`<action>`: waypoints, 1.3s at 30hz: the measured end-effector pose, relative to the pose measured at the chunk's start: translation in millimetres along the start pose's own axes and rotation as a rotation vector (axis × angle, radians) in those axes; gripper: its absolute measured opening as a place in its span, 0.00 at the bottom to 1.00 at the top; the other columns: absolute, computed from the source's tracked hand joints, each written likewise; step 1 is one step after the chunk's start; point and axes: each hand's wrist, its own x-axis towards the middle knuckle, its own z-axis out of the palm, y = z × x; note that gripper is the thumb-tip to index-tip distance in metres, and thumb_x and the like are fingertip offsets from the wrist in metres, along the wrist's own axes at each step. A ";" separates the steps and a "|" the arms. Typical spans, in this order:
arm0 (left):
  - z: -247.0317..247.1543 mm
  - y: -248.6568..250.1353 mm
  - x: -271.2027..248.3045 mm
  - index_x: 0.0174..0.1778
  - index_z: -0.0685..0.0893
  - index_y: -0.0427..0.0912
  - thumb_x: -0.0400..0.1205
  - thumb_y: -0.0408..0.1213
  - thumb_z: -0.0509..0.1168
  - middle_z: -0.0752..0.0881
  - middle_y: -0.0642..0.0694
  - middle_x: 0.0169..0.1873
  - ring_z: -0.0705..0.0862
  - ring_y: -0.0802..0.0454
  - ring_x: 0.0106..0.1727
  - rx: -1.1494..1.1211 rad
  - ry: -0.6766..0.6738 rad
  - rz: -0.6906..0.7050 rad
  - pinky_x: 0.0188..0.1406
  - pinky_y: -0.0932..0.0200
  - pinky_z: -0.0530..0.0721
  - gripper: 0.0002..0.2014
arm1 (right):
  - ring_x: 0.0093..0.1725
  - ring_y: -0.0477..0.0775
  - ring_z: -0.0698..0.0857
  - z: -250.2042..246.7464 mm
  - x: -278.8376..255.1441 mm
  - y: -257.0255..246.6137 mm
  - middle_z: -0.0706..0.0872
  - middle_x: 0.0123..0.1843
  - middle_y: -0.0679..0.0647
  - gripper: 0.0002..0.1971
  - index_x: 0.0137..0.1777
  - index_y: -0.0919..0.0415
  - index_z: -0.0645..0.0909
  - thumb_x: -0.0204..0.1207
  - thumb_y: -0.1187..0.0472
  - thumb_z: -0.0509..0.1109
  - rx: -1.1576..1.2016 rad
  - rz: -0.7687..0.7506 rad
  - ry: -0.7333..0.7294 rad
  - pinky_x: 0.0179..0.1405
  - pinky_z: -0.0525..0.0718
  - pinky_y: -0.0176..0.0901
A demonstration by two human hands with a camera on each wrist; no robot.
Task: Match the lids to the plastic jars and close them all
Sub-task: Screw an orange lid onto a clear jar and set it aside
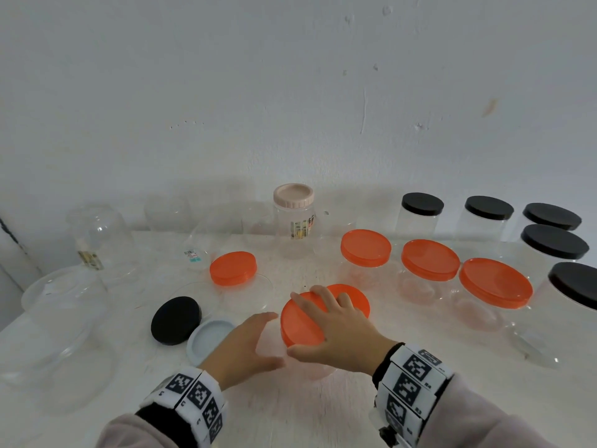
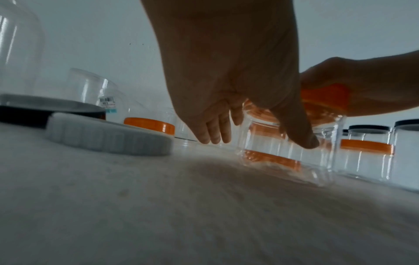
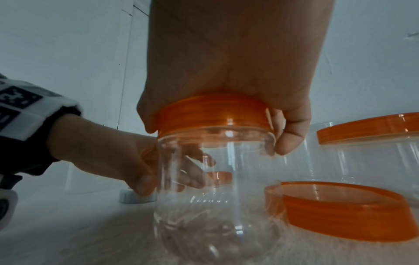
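Clear jar (image 3: 211, 188) upright on white table (image 1: 290, 415), near front edge, mouth up. Orange lid (image 1: 300, 321) on top, right hand (image 1: 336, 328) spread over it, fingers curled down round rim. Left hand (image 1: 245, 344) wraps jar wall, thumb in front. Second orange lid (image 1: 352, 297) just behind, touching jar. Black lid (image 1: 176, 320) and grey lid (image 1: 206, 341) lie left. Capped jars right; open jars left and behind.
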 end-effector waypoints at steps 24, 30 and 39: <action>-22.3 -42.1 -1.5 0.81 0.58 0.51 0.80 0.61 0.61 0.61 0.53 0.79 0.60 0.52 0.81 0.341 0.087 -0.176 0.79 0.53 0.62 0.35 | 0.72 0.58 0.63 -37.1 -58.0 105.3 0.56 0.80 0.43 0.48 0.83 0.40 0.56 0.64 0.28 0.70 0.211 0.411 0.181 0.70 0.73 0.56; -20.5 -45.8 -1.6 0.81 0.57 0.52 0.81 0.61 0.60 0.59 0.53 0.81 0.53 0.51 0.84 0.339 0.098 -0.162 0.81 0.52 0.58 0.35 | 0.77 0.65 0.59 -45.3 -39.9 116.8 0.57 0.81 0.51 0.45 0.83 0.42 0.56 0.68 0.34 0.72 0.191 0.595 0.210 0.73 0.69 0.65; -18.1 -51.9 0.9 0.80 0.58 0.53 0.79 0.61 0.62 0.60 0.56 0.81 0.52 0.54 0.84 0.274 0.144 -0.152 0.82 0.54 0.56 0.36 | 0.78 0.69 0.57 -48.1 -1.4 92.8 0.53 0.81 0.55 0.41 0.81 0.40 0.55 0.70 0.42 0.71 0.092 0.764 0.114 0.72 0.63 0.70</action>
